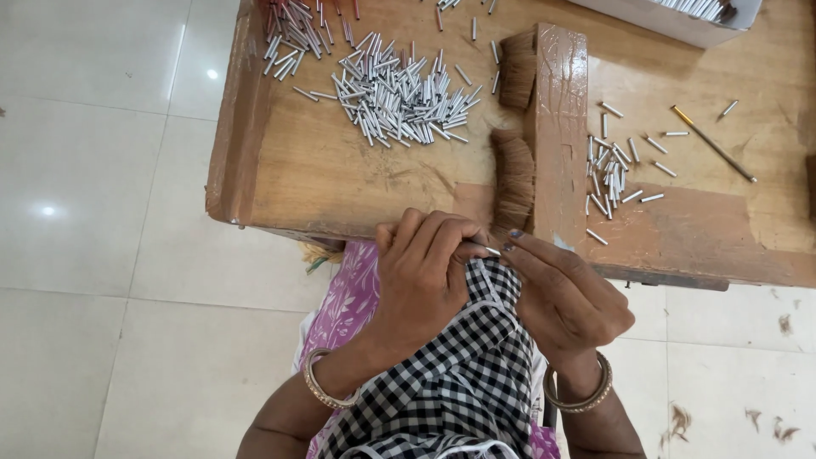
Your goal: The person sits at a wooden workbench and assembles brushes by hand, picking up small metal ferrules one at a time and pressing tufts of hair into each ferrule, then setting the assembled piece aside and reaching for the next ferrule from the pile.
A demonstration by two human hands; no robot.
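Observation:
My left hand (425, 272) is closed around a small silver metal tube (486, 249), whose tip sticks out to the right. My right hand (561, 293) meets it with fingertips pinched at the tube's end, just below a tuft of brown bristle fibre (513, 183). Both hands hover at the near edge of the low wooden table (306, 161), above my black-and-white checked cloth (463, 374). What the right fingers pinch is too small to make out.
A big heap of silver tubes (399, 93) lies at mid-table, a smaller one (610, 170) right of an upright wooden block (557, 127). A second bristle tuft (517, 68), red-tinted tubes (293, 21), a thin stick (712, 143) and a white box (680, 17) lie farther back. White floor tiles surround.

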